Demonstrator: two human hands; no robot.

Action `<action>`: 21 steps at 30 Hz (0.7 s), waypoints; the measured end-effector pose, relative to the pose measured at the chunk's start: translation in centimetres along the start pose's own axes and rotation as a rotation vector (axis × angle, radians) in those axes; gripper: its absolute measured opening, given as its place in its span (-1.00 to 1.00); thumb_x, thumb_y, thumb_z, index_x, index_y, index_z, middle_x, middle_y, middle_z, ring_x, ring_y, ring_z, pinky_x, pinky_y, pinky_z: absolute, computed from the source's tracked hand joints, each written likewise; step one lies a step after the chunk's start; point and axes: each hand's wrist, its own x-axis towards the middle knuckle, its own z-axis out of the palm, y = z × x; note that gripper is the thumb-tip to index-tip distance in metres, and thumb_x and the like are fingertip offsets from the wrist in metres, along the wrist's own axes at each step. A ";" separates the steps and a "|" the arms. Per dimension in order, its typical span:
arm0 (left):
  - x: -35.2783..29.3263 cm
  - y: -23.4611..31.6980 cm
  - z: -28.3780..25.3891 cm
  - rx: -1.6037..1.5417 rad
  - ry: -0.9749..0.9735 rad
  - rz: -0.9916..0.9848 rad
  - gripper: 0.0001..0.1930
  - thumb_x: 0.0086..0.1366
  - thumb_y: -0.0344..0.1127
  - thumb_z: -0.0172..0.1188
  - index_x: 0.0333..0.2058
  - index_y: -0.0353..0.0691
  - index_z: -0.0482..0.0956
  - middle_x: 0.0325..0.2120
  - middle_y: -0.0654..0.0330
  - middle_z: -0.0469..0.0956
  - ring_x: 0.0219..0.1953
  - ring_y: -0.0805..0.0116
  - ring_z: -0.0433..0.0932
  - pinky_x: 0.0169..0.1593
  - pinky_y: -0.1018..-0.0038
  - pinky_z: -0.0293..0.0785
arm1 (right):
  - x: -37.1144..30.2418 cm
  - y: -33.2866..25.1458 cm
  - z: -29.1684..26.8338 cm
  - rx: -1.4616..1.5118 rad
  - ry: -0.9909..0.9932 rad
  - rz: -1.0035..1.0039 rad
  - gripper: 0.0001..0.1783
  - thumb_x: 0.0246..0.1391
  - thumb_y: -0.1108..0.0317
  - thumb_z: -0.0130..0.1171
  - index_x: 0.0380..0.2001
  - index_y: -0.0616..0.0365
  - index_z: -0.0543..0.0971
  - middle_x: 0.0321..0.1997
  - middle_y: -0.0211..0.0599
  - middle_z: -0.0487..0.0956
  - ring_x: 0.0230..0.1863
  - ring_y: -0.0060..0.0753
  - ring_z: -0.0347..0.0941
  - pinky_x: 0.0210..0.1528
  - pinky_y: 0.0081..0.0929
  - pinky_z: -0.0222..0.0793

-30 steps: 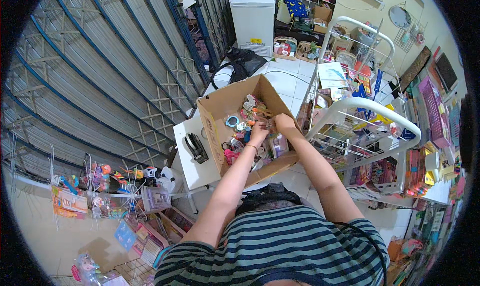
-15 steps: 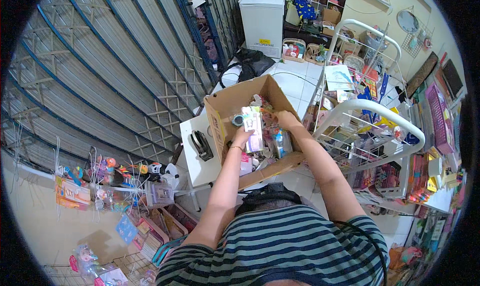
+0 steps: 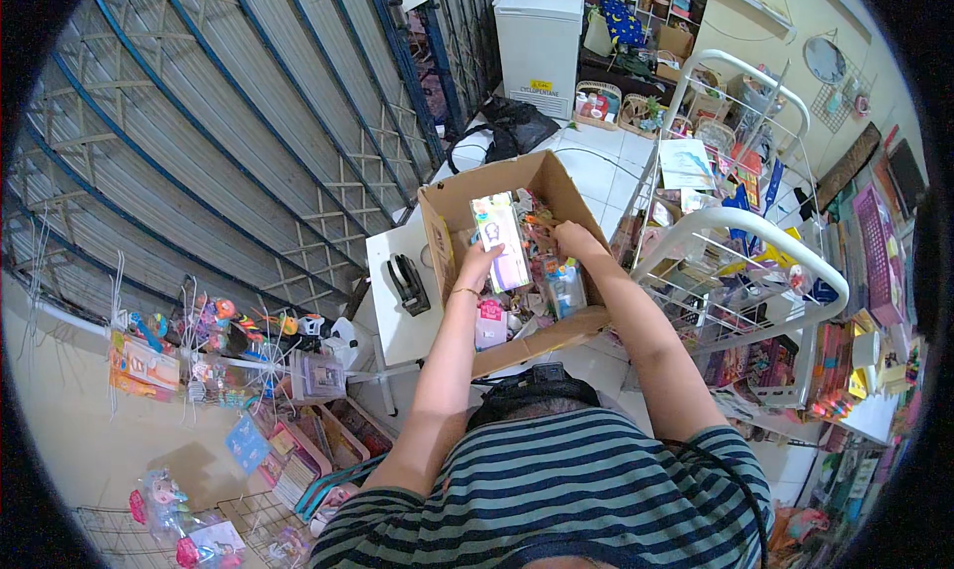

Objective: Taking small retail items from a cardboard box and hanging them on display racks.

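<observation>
An open cardboard box (image 3: 542, 344) stands in front of me, filled with a jumble of small colourful packaged goods. Over its contents my left hand (image 3: 481, 265) grips a flat white-and-lilac package (image 3: 508, 263) by its left edge, the thumb lying across the front. The package leans slightly, its printed face up. My right hand (image 3: 576, 239) reaches in at the box's right side with its fingers curled among small items; what they pinch, if anything, is hidden. Below the package lie a pink-and-white packet (image 3: 490, 323) and a clear bluish packet (image 3: 566, 289).
Left of the box, a black stapler-like tool (image 3: 407, 284) rests on a white surface (image 3: 390, 335). A white metal rack (image 3: 755, 221) full of goods stands close on the right. Toys hang at lower left (image 3: 224, 316). Behind are a black bag (image 3: 519, 124) and a white chest freezer (image 3: 538, 47).
The package in my left hand has tilted to show more of its face. The round dark item beside that hand no longer shows. My right hand stays at the box's right side.
</observation>
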 end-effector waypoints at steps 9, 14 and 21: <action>-1.2 2.4 -1.1 0.004 0.017 0.034 -0.73 0.14 -0.38 0.12 -0.18 -0.34 0.39 -0.26 0.18 0.50 -0.25 0.41 0.48 -0.17 0.49 0.39 | -4.2 -2.7 -4.4 0.435 0.149 -0.212 -0.82 -0.33 0.42 0.25 -0.51 0.12 0.56 -0.44 -0.24 0.56 -0.36 -0.26 0.50 -0.27 -0.39 0.39; -1.3 2.8 -1.5 0.002 0.019 0.070 -0.75 0.15 -0.41 0.11 -0.19 -0.35 0.41 -0.29 0.18 0.51 -0.28 0.41 0.49 -0.20 0.49 0.42 | -4.9 -2.2 -2.6 0.555 0.120 -0.149 -0.72 -0.31 0.42 0.28 -0.40 0.12 0.50 -0.40 -0.23 0.56 -0.32 -0.28 0.49 -0.24 -0.40 0.36; -1.7 2.5 -1.4 -0.023 0.034 0.145 -0.76 0.15 -0.43 0.09 -0.19 -0.36 0.41 -0.30 0.17 0.51 -0.28 0.41 0.50 -0.23 0.49 0.43 | -4.7 -2.0 -1.2 0.470 -0.189 -0.069 -0.64 -0.33 0.31 0.32 -0.39 0.24 0.53 -0.47 -0.25 0.58 -0.44 -0.39 0.50 -0.36 -0.44 0.41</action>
